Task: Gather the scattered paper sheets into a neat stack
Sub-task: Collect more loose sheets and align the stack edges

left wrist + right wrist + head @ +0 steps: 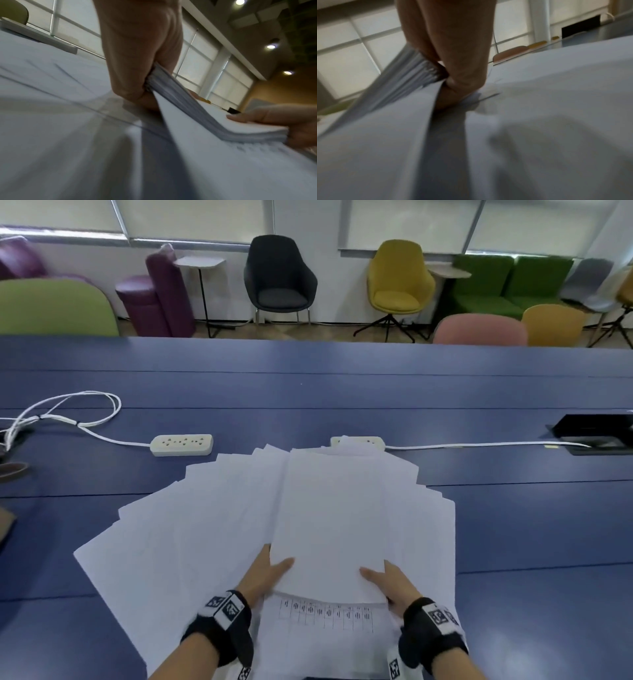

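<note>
No words or numbers can be read anywhere. A printed sheet lying under the held stack shows a grid of small dark marks, too small to make out. The wrist bands carry black-and-white square code patterns.

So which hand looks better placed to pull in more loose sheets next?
Probably the left hand: the widest fan of loose sheets lies on its side. Both hands grip the stack, so either must let go first.

A paper stack is laid on fanned sheets on the table, two power strips behind
</note>
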The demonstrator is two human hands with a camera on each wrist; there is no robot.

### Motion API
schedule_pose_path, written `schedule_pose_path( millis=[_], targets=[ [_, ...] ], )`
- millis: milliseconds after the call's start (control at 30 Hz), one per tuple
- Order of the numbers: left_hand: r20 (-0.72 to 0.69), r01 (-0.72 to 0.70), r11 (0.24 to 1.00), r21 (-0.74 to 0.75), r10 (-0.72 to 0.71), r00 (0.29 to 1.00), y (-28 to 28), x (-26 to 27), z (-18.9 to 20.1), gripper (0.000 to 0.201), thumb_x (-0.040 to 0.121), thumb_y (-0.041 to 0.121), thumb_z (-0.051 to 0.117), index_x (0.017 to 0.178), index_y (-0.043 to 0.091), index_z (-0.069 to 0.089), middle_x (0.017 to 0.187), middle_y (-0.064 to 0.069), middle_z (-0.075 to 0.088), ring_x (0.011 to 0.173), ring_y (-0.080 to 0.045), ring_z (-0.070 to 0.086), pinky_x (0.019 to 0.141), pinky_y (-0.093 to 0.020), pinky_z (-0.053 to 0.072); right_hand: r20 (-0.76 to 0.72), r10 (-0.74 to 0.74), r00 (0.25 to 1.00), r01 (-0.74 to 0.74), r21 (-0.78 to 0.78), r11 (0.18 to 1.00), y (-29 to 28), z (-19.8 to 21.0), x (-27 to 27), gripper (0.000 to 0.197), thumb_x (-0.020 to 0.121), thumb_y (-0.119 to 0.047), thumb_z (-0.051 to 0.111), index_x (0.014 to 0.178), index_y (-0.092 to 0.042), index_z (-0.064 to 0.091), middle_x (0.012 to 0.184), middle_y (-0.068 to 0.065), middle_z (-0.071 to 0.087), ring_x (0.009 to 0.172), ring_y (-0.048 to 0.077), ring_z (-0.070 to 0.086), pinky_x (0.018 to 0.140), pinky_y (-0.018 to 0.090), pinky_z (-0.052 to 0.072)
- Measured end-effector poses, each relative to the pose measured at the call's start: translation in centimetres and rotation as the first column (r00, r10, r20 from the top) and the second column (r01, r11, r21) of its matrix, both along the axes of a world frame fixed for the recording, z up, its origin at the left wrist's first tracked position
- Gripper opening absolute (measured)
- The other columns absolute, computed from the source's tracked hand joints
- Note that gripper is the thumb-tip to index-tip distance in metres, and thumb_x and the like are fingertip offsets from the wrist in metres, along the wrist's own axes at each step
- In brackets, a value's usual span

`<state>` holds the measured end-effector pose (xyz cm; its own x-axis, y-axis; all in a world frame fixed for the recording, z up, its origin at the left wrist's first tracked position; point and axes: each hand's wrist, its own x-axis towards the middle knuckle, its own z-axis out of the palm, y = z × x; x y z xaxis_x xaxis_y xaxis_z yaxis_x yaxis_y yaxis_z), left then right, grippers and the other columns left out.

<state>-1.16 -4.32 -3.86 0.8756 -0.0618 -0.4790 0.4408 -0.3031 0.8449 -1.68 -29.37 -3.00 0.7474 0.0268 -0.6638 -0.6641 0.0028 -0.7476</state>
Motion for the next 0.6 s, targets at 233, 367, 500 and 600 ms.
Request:
schedule_pose_path(
  millis=[233,367,500,600],
  targets=[
    [0.315,-0.011,0.981,0.192,-0.051,0.948,-1.9,-1.0,3.5,0.045,0.096,0.013,0.046,0.138,0.009,0.030,0.100,0.014,0.058,0.078,0.001,0.053,0.066,-0.002,0.041,0.327,0.098,0.940,0.003,-0.296,0.955,1.1,2.3,-0.1,0.043,0.089,0.000,0.053,0.130,-0.011,0.047,0.125,0.002,0.056,0.111,0.018,0.054,0.097,0.028,0.041],
    [0.515,-0.161,0.981,0.109,0.082,0.853,-2.6,-1.5,6.3,0.041,0.095,0.010,0.047,0.134,0.004,0.034,0.110,0.003,0.056,0.090,-0.013,0.057,0.068,0.000,0.041,0.586,-0.038,0.810,0.204,-0.220,0.954,2.0,5.3,-0.6,0.043,0.092,-0.005,0.053,0.131,-0.016,0.042,0.119,-0.009,0.056,0.110,-0.001,0.054,0.100,0.015,0.037],
    [0.598,-0.201,0.980,0.004,0.159,0.785,-3.8,-1.6,9.0,0.041,0.093,0.004,0.048,0.131,0.002,0.031,0.106,0.004,0.050,0.092,-0.019,0.054,0.075,-0.015,0.042,0.691,-0.137,0.710,0.270,-0.087,0.959,2.8,7.5,-0.2,0.035,0.091,-0.004,0.054,0.119,-0.022,0.043,0.107,-0.020,0.055,0.092,-0.023,0.054,0.082,-0.002,0.040],
    [0.628,-0.246,0.968,-0.056,0.226,0.744,-4.0,-1.3,9.4,0.039,0.090,0.000,0.051,0.123,0.008,0.032,0.099,0.016,0.049,0.089,-0.016,0.053,0.073,-0.012,0.044,0.680,-0.160,0.715,0.256,-0.042,0.966,3.0,7.7,-0.1,0.034,0.088,-0.004,0.059,0.116,-0.018,0.047,0.101,-0.016,0.059,0.085,-0.020,0.059,0.075,0.002,0.046]
  ],
)
